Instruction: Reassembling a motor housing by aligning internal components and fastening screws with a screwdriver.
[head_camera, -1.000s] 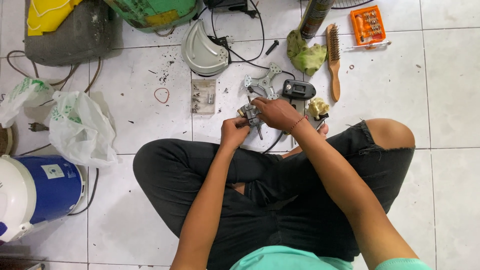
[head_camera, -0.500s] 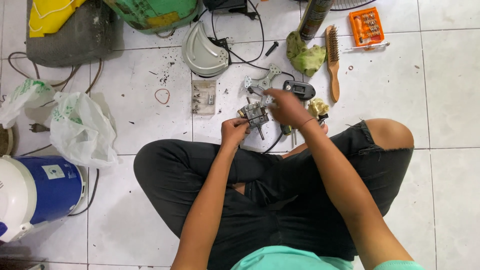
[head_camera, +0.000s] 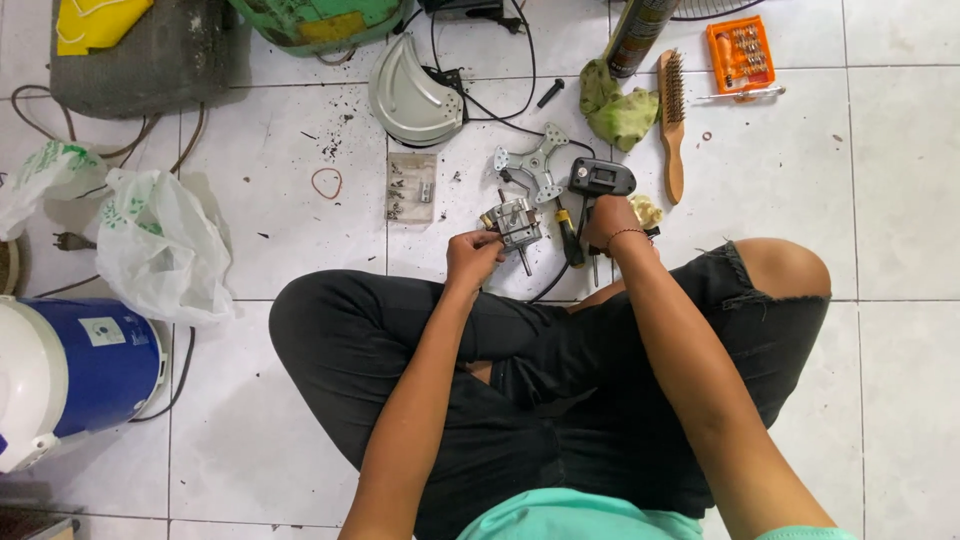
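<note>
Metal motor (head_camera: 515, 222) gripped by left hand (head_camera: 470, 255); right hand (head_camera: 608, 218) near screwdriver (head_camera: 569, 236).

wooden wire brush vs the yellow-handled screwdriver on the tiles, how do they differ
The wooden wire brush is longer and pale brown with bristles; the yellow-handled screwdriver is shorter, yellow and black. The brush lies apart from the hands; the screwdriver lies between the left hand and the right hand. Both lie on white tiles.
</note>
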